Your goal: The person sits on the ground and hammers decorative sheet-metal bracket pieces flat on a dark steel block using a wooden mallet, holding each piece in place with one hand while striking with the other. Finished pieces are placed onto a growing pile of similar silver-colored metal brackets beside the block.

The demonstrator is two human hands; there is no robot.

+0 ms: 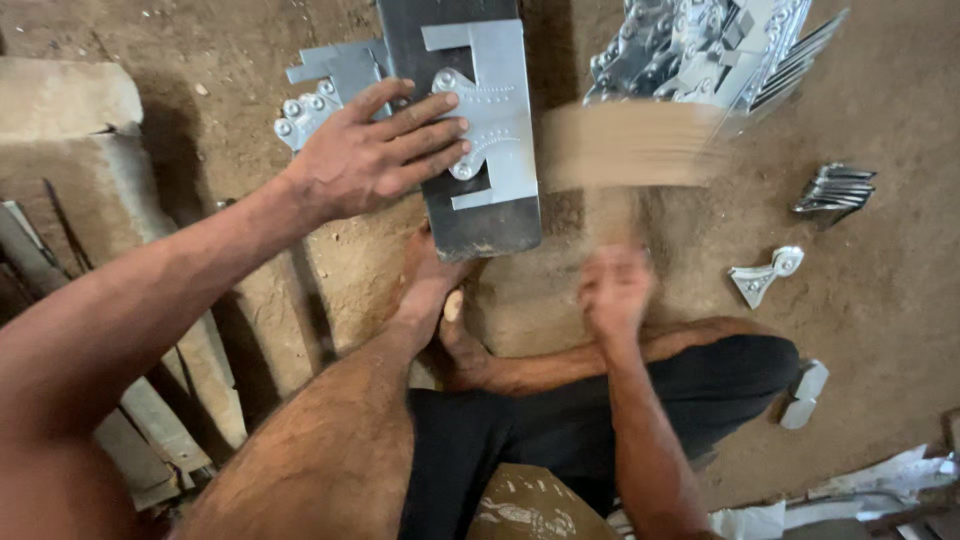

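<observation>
Going left to right. At 9 o'clock a pale flat stone slab (pixel 65 100) lies on the dirt floor (pixel 900 280), with grey planks below it.

Your left hand (pixel 375 150) lies flat, fingers spread and not curled around anything, pressing down on a flat silver stamped-metal bracket with riveted studs (pixel 495 110). That bracket lies on a dark rectangular steel block (pixel 480 215) at 12 o'clock, just ahead of your bare foot (pixel 430 290). A second silver bracket of the same kind (pixel 325 85) sticks out at the block's left edge, at 11 o'clock.

Handling: the bracket looks like thin stiff sheet metal, light, smooth, probably sharp at the cut edges, and it could skid on the block. Hold it by palm pressure on the flat face, fingers clear of the studs and of the edges.

Your right hand (pixel 615 290) at centre is blurred by motion; it looks closed around a wooden handle (pixel 610 215), but you cannot tell the grip for certain. Above it the blurred tan wooden mallet head (pixel 630 145) sits just right of the bracket.

At 1 o'clock a heap of silver brackets (pixel 700 45). At 3 o'clock a small stack of dark metal strips (pixel 835 188), then 1 loose silver bracket (pixel 765 275) and 2 pale small blocks (pixel 803 395) beside your knee.
</observation>
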